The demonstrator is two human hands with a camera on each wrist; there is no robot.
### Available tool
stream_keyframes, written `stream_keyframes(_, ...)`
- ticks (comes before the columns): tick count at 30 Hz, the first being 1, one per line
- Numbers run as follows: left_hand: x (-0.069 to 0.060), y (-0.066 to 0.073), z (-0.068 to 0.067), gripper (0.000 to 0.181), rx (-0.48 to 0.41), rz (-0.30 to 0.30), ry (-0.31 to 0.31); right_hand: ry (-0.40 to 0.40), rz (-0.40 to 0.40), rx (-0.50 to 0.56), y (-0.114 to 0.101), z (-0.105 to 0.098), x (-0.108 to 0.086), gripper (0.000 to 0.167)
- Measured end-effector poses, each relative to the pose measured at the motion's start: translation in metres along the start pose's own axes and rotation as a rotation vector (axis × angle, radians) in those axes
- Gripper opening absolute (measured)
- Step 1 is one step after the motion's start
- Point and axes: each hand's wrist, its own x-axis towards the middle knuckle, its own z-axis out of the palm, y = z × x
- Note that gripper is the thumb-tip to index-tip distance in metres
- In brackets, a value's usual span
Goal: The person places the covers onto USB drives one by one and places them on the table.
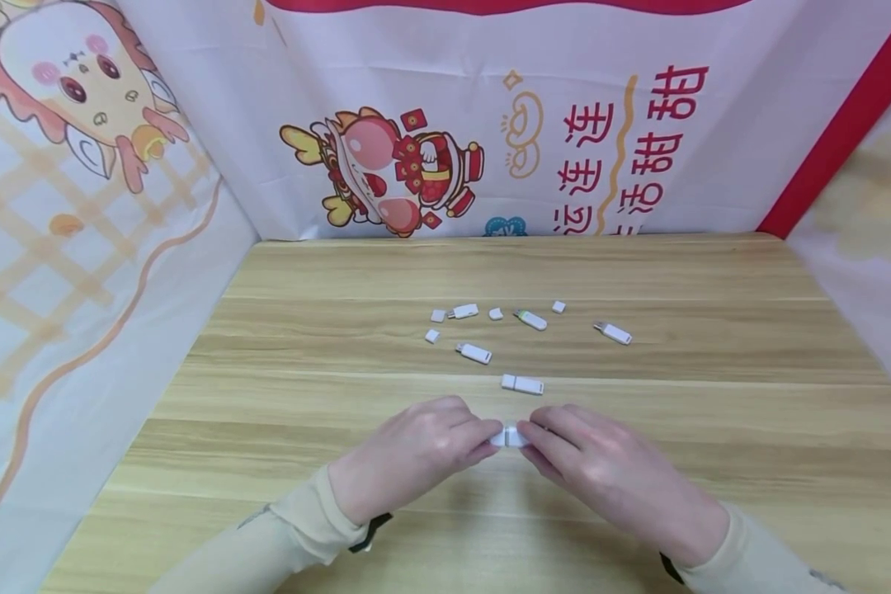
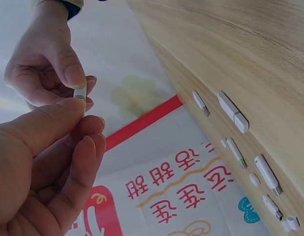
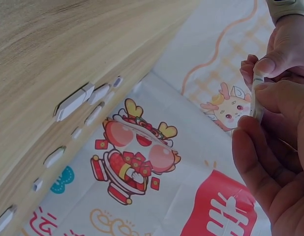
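Observation:
A white USB flash drive [image 1: 515,437] is held level between both hands above the near part of the table, with a thin seam across its middle. My left hand [image 1: 432,441] pinches its left end between thumb and fingers. At the right end, the thumb and fingers of my right hand [image 1: 601,466] pinch it. In the left wrist view the drive [image 2: 79,92] shows only partly, because fingertips cover most of it. Just beyond the hands lies a capped white flash drive [image 1: 523,384]. An uncapped drive [image 1: 475,353] rests behind that one, its metal plug facing left.
Farther back on the wooden table [image 1: 327,330] lie more uncapped drives: one at left [image 1: 464,311], one with a green band [image 1: 530,319], one at right [image 1: 615,332]. Several small white caps [image 1: 432,336] are scattered among them. A printed cloth [image 1: 445,49] hangs behind the table.

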Motion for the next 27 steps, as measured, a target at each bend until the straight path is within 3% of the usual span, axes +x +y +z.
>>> stream_keyframes(19, 0.0008, -0.0004, 0.0049, 0.016, -0.004, 0.012, 0.003, -0.067, 0.029, -0.002, -0.0022, -0.0005, -0.0035, 0.044)
stream_keyframes(27, 0.0022, 0.0007, 0.0047, 0.015, -0.023, 0.000, 0.011, -0.034, 0.015, -0.014, -0.0023, 0.0002, -0.0028, 0.042)
